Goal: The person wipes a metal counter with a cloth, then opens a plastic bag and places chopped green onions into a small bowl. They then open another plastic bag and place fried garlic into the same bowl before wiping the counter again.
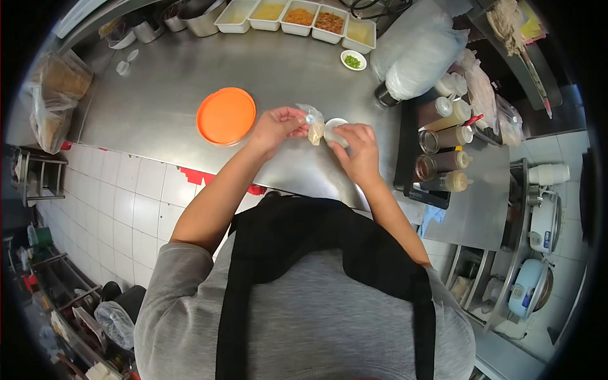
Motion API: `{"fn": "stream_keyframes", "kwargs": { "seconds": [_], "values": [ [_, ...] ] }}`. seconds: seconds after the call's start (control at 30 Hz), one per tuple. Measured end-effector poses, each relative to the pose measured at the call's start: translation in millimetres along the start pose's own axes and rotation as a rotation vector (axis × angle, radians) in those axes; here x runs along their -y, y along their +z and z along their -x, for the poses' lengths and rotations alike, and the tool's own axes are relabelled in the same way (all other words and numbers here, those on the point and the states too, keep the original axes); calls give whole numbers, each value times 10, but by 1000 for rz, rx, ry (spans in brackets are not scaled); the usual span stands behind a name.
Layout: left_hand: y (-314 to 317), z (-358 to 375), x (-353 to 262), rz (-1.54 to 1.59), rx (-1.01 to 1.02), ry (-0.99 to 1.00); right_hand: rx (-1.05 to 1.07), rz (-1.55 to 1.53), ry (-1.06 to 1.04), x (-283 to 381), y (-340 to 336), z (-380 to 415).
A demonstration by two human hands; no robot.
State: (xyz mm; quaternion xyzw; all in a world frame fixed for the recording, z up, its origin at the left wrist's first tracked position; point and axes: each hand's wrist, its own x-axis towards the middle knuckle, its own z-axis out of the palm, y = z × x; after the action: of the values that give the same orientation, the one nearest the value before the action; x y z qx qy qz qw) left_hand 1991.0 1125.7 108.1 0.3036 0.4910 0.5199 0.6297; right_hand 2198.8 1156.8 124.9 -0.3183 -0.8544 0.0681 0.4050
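Clear plastic bag (315,130) in your left hand (278,130), small white cup (335,132) under your right (358,152).
Left hand: fingertips and thumb clamped on the bag, beige contents low in it, centre of the frame. Right hand: thumb and fingers closed on the cup, just right of the bag; what's in the cup, you can't tell. Both over the near part of your steel counter (145,82). Orange round item (226,116) lies flat just left of your left hand. Top of the frame: row of white tubs (297,19) with yellow, orange and brown contents; white dish (353,61) of chopped green bits below its right end. Upper right: big plastic sack (415,60). Right of your right hand: squeeze bottles (453,136) in a dark tray (408,149).
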Motion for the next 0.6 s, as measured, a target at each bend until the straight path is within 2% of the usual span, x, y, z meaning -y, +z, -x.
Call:
{"fn": "stream_keyframes", "kwargs": {
  "seconds": [0.1, 0.2, 0.33, 0.43, 0.5, 0.53, 0.57, 0.6],
  "values": [
    [-77, 78, 38, -11, 44, 40, 54, -156, 102, 221, 165, -154],
    [-120, 120, 30, -53, 82, 48, 57, -235, 289, 329, 389, -145],
    [-229, 130, 104, -141, 127, 16, 13, -123, 177, 482, 490, -67],
    [-244, 195, 70, -313, 221, 27, 131, -175, 319, 518, 405, -13],
    [-48, 414, -235, -839, 147, 709, 215, -379, 455, 524, 278, -19],
    [-16, 450, -345, -879, 238, 822, 287, -514, 521, 555, 181, -43],
    [-5, 449, -402, -915, 316, 933, 271, -612, 567, 570, 139, -44],
    [-18, 426, -349, -824, 365, 903, 260, -722, 602, 587, 99, -28]
  ]
}}
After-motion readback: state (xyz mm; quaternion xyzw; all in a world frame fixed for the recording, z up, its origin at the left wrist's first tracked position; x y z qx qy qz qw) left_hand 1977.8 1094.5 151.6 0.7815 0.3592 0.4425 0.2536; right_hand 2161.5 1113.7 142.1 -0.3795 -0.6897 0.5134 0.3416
